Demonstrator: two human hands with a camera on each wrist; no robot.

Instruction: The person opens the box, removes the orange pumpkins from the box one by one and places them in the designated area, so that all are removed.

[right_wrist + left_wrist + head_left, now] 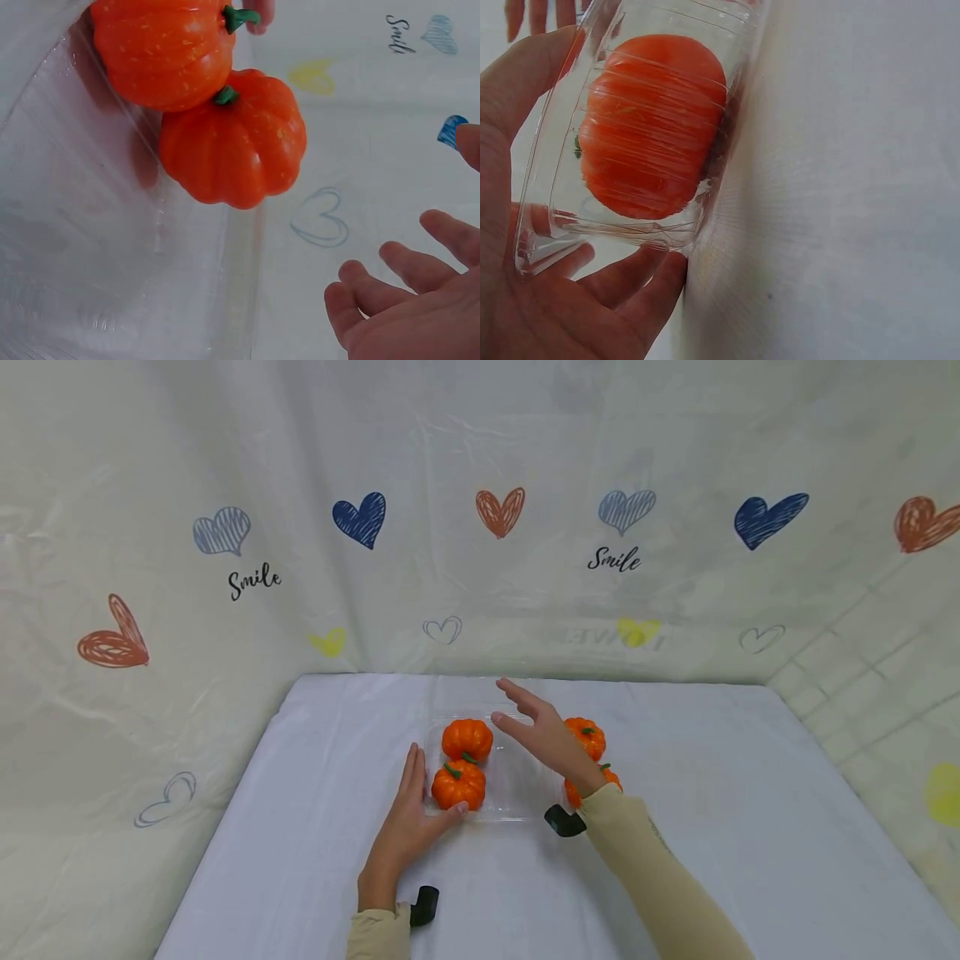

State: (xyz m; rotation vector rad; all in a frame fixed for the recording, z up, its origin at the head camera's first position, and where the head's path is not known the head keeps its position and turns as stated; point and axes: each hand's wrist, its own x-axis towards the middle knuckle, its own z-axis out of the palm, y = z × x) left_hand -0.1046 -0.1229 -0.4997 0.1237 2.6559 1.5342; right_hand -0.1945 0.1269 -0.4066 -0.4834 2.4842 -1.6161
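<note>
At the middle of the white-covered bench [345, 718], I have a clear plastic container [519, 789] with two orange pumpkins sitting in its left part: a near pumpkin [458, 787] and a far pumpkin [467, 738], close together, each with a green stem. My left grip [408, 828] is grasping the container's near left corner, fingers laid along the left wall and thumb reaching to the near edge beside the near pumpkin; the left wrist feed shows fingertips against the clear plastic, with orange showing through it. My right grip [543, 735] is released and holds nothing: it hangs over the container's right part, fingers extended, thumb apart from them. Just right of the container I see another pair of pumpkins [588, 739], partly covered by my right wrist and sleeve [645, 860]; from here I cannot tell whether they touch the plastic. A black wrist device [564, 821] sits at each cuff. Behind the bench hangs a pale curtain [427, 452] printed with hearts and the word "Smile".
</note>
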